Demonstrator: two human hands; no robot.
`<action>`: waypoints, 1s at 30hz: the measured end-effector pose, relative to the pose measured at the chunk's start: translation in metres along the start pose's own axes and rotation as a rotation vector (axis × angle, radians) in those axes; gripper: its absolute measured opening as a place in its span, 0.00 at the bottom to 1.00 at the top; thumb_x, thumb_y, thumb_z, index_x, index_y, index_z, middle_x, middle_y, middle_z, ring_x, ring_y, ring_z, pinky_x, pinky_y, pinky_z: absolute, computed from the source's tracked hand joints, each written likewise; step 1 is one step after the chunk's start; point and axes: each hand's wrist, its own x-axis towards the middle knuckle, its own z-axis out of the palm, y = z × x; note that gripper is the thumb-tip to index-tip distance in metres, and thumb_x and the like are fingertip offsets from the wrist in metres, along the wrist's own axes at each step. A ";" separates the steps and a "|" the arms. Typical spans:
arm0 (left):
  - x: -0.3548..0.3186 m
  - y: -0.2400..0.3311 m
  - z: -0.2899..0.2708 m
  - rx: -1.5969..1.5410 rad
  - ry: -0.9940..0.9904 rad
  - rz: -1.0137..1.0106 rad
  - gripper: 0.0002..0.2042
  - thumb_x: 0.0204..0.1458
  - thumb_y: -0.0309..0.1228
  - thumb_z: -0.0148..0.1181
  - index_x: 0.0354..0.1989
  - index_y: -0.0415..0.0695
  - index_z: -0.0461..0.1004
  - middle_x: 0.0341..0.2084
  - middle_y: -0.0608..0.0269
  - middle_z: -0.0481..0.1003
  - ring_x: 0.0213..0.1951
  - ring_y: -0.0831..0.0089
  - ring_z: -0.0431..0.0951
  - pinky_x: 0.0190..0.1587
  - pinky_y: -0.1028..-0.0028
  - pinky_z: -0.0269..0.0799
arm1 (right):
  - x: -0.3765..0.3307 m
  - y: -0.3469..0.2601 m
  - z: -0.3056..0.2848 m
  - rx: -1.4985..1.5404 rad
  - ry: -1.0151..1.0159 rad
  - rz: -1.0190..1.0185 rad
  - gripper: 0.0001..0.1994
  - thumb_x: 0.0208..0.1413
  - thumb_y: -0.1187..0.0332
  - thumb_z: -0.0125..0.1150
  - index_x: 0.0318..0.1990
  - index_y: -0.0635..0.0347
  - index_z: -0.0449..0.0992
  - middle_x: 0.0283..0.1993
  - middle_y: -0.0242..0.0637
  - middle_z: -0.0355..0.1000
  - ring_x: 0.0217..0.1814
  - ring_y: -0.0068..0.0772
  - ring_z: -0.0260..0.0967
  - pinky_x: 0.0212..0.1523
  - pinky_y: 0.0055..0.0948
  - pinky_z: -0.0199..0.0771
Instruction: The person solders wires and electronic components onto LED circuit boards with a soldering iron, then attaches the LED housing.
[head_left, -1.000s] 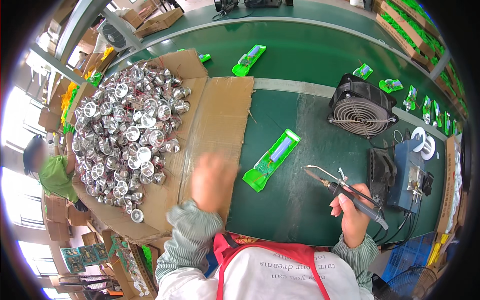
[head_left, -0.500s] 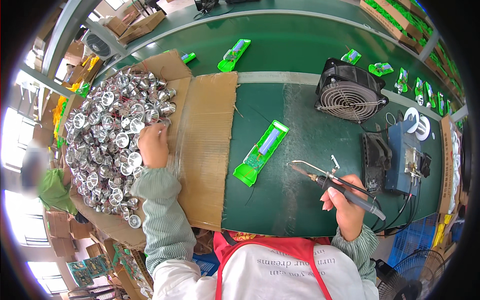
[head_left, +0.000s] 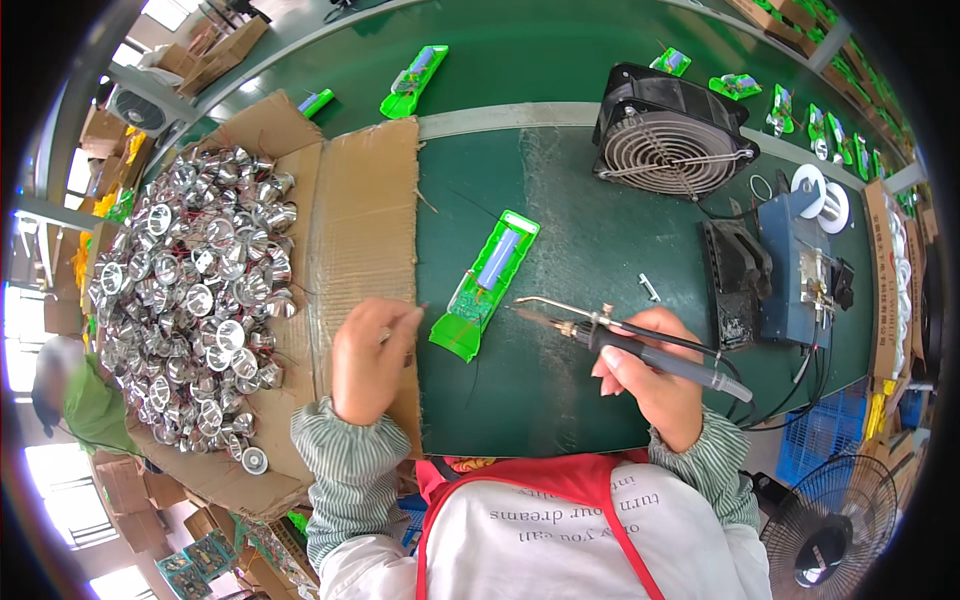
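My left hand (head_left: 368, 362) hovers over the cardboard flap, its fingertips pinched together just left of the green casing. Something small seems to show between the fingers, too hidden to name. A bright green plastic casing (head_left: 462, 335) lies at a slant on the green bench, holding a blue-lilac cylindrical cell (head_left: 498, 258) and a small green circuit board (head_left: 466, 304); thin wires stick out of it. In my right hand (head_left: 655, 375) is a soldering iron (head_left: 665, 366) with a thin solder feed tube clamped on. Its tip points left, close to the casing but apart from it.
At left, a cardboard box (head_left: 290, 462) holds a heap of silvery reflector cups (head_left: 200, 300) with red wires. A black fan (head_left: 675, 140) stands at the back, a blue soldering station (head_left: 785, 270) with solder spools (head_left: 832, 207) at right. More green casings (head_left: 414, 82) lie beyond the bench edge.
My left hand has left the reflector heap and come right and nearer, toward the green casing. The soldering iron is now closer to the casing. The whole view has shifted slightly.
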 end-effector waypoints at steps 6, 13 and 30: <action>0.005 0.002 0.022 0.452 -0.072 0.522 0.03 0.42 0.24 0.57 0.26 0.38 0.72 0.28 0.56 0.69 0.32 0.58 0.68 0.35 0.65 0.64 | 0.013 0.006 0.011 0.018 -0.088 0.011 0.07 0.48 0.78 0.57 0.34 0.69 0.66 0.27 0.41 0.71 0.24 0.22 0.70 0.23 0.20 0.72; 0.003 0.006 0.025 0.553 -0.123 0.405 0.04 0.43 0.25 0.57 0.26 0.38 0.73 0.30 0.56 0.70 0.35 0.58 0.69 0.38 0.67 0.65 | 0.022 0.019 0.020 0.014 -0.113 0.059 0.07 0.49 0.79 0.54 0.36 0.67 0.66 0.24 0.42 0.71 0.20 0.23 0.69 0.20 0.19 0.70; 0.006 0.008 0.025 0.566 -0.158 0.418 0.04 0.42 0.24 0.57 0.26 0.37 0.73 0.29 0.56 0.69 0.34 0.58 0.68 0.37 0.66 0.64 | 0.026 0.019 0.022 -0.003 -0.138 0.094 0.07 0.49 0.76 0.57 0.33 0.69 0.67 0.28 0.38 0.71 0.26 0.20 0.70 0.23 0.20 0.72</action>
